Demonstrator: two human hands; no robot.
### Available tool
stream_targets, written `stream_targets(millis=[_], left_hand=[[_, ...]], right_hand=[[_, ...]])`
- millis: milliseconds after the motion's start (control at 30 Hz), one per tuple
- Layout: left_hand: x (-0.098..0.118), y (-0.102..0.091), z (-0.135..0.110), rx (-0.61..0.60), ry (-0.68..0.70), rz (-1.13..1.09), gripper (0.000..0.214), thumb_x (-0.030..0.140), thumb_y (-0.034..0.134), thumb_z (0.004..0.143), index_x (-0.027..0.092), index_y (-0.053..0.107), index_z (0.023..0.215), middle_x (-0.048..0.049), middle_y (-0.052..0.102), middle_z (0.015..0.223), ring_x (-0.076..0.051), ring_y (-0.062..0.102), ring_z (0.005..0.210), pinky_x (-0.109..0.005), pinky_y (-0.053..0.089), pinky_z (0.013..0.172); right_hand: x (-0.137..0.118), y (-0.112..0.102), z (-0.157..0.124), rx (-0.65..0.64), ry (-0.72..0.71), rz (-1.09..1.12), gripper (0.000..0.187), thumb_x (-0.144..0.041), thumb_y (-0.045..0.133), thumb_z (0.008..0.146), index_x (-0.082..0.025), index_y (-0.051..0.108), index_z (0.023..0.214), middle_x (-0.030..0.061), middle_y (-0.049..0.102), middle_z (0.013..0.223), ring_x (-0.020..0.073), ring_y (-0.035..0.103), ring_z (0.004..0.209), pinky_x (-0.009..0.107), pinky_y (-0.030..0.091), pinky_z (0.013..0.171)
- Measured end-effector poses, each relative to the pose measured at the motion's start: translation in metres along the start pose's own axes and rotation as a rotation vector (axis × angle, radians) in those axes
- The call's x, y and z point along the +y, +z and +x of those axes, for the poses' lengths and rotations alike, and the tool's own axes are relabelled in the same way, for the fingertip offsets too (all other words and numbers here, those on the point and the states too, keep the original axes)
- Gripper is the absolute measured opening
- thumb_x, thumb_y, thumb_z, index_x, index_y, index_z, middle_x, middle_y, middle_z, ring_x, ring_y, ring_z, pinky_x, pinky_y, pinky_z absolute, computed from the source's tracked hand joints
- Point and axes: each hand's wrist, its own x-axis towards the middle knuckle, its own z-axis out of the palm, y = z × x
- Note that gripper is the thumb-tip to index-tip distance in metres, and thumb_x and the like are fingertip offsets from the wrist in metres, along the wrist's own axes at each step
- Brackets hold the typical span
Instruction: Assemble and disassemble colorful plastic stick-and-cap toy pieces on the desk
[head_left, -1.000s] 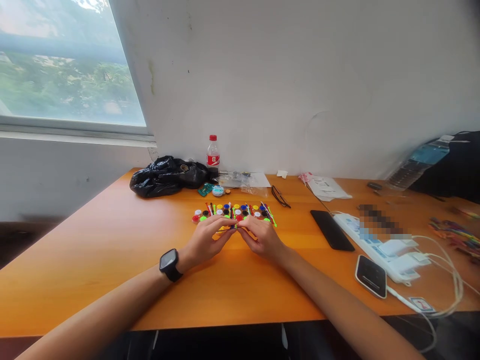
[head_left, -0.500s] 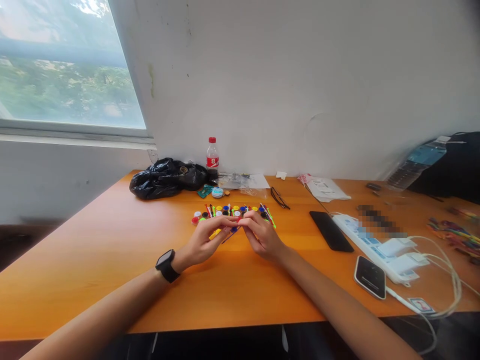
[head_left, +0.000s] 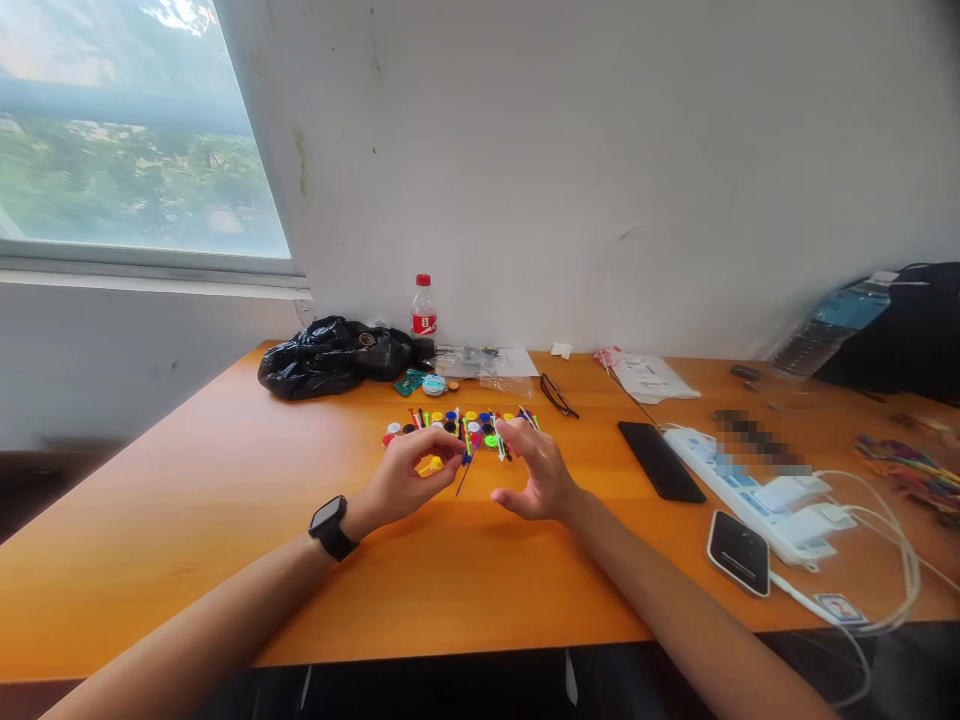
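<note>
Between the thumb and fingertips of my left hand [head_left: 415,474] is a thin blue stick [head_left: 469,470], held at a slant over the table. My right hand [head_left: 536,475] is open just to the right, thumb and fingers apart, with nothing visible in it. Behind both hands lie small round plastic pieces in several colours, such as a blue disc [head_left: 451,416] and a green disc [head_left: 491,441]. Thin arrow-tipped sticks lie among them, including a white stick [head_left: 500,446]. My fingers cover part of this group. A yellow piece [head_left: 431,465] shows beside my left thumb.
At the back are a black plastic bag [head_left: 322,358], a red-capped bottle [head_left: 424,318] and glasses [head_left: 559,396]. To the right lie a black phone [head_left: 660,461], a white power strip [head_left: 720,480] with cables and a second phone [head_left: 739,553].
My hands were together with fingertips meeting. My right hand has opened and drawn away to the right, while the blue stick stays in my left fingers, now more upright.
</note>
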Motion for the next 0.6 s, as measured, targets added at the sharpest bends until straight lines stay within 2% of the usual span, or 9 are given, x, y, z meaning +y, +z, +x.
stream_targets(millis=[33,100,167,200,233,300,433,500,600], left_hand=[[-0.001,0.0,0.0,0.012,-0.003,-0.01,0.01,0.026,0.068,0.097,0.018,0.072,0.1,-0.008,0.077,0.094,-0.018,0.072,0.084,-0.031,0.06,0.077],[-0.003,0.001,-0.001,0.049,-0.016,-0.041,0.009,0.025,0.069,0.096,0.018,0.072,0.101,-0.0071,0.076,0.093,-0.018,0.072,0.083,-0.031,0.06,0.078],[-0.007,0.002,-0.002,0.089,-0.032,-0.075,0.01,0.026,0.07,0.096,0.018,0.072,0.103,-0.0066,0.076,0.093,-0.018,0.072,0.084,-0.031,0.061,0.079],[-0.009,0.002,-0.002,0.105,-0.037,-0.087,0.011,0.026,0.071,0.096,0.018,0.072,0.104,-0.0065,0.076,0.094,-0.018,0.073,0.084,-0.031,0.062,0.08],[-0.011,0.002,-0.003,0.117,-0.041,-0.095,0.012,0.026,0.071,0.096,0.018,0.072,0.105,-0.0064,0.076,0.095,-0.018,0.073,0.084,-0.031,0.062,0.081],[-0.014,0.001,-0.003,0.132,-0.047,-0.103,0.013,0.026,0.072,0.096,0.018,0.071,0.106,-0.0064,0.076,0.096,-0.018,0.073,0.086,-0.031,0.062,0.082],[-0.017,0.001,-0.004,0.14,-0.053,-0.125,0.014,0.028,0.072,0.096,0.018,0.071,0.106,-0.0063,0.075,0.097,-0.018,0.073,0.087,-0.031,0.063,0.082],[-0.017,0.002,-0.004,0.14,-0.051,-0.123,0.013,0.028,0.072,0.096,0.018,0.07,0.104,-0.006,0.074,0.096,-0.017,0.073,0.085,-0.03,0.063,0.081],[-0.016,0.003,-0.004,0.132,-0.047,-0.118,0.013,0.027,0.073,0.095,0.017,0.07,0.103,-0.0058,0.074,0.094,-0.016,0.072,0.084,-0.03,0.063,0.081]], right_hand=[[-0.001,0.0,0.0,-0.046,0.045,0.032,0.068,-0.076,0.058,0.091,-0.024,0.064,0.135,0.0088,0.063,0.093,0.0252,0.059,0.081,0.04,0.052,0.076],[-0.002,0.003,0.001,-0.157,0.199,0.146,0.062,-0.077,0.042,0.099,-0.022,0.072,0.095,0.0034,0.053,0.07,0.0199,0.049,0.065,0.035,0.046,0.065],[-0.003,0.006,0.002,-0.231,0.363,0.282,0.074,-0.075,0.024,0.104,-0.023,0.051,0.06,-0.0004,0.035,0.056,0.0157,0.034,0.053,0.032,0.034,0.055],[-0.003,0.007,0.002,-0.225,0.422,0.33,0.075,-0.076,0.018,0.104,-0.024,0.038,0.054,-0.0011,0.029,0.054,0.0146,0.028,0.051,0.032,0.029,0.053],[-0.002,0.008,0.001,-0.197,0.456,0.353,0.076,-0.079,0.017,0.103,-0.024,0.03,0.052,-0.0013,0.027,0.053,0.0141,0.026,0.051,0.032,0.026,0.053],[0.001,0.008,0.001,-0.138,0.449,0.361,0.077,-0.083,0.021,0.1,-0.024,0.027,0.051,-0.0005,0.031,0.052,0.0143,0.03,0.052,0.032,0.028,0.056],[0.008,0.005,0.001,-0.073,0.431,0.368,0.075,-0.077,0.028,0.103,-0.023,0.049,0.055,0.0032,0.051,0.057,0.018,0.047,0.059,0.036,0.041,0.068],[0.008,0.003,0.001,-0.07,0.455,0.352,0.071,-0.074,0.032,0.104,-0.022,0.058,0.062,0.0043,0.058,0.062,0.0191,0.052,0.063,0.035,0.042,0.069],[0.004,0.003,0.002,-0.091,0.46,0.3,0.06,-0.065,0.039,0.105,-0.021,0.064,0.074,0.0032,0.059,0.068,0.0177,0.051,0.063,0.032,0.038,0.063]])
